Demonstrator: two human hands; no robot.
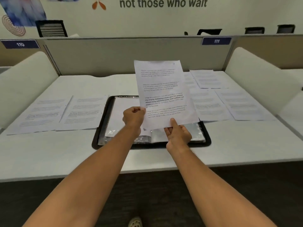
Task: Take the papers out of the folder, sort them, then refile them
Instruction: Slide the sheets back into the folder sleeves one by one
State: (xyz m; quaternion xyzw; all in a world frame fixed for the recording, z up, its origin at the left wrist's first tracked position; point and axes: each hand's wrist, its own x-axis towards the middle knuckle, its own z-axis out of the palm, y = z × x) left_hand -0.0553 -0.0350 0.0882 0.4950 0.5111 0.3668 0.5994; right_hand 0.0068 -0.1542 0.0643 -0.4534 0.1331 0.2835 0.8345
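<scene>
Fingers of both the left hand (133,117) and right hand (177,134) pinch one sheet (164,94) by its bottom edge, upright above the open folder (207,138) at mid-desk (65,153). Held so low, it could flop and crease, or land in the wrong pile (211,104).
</scene>
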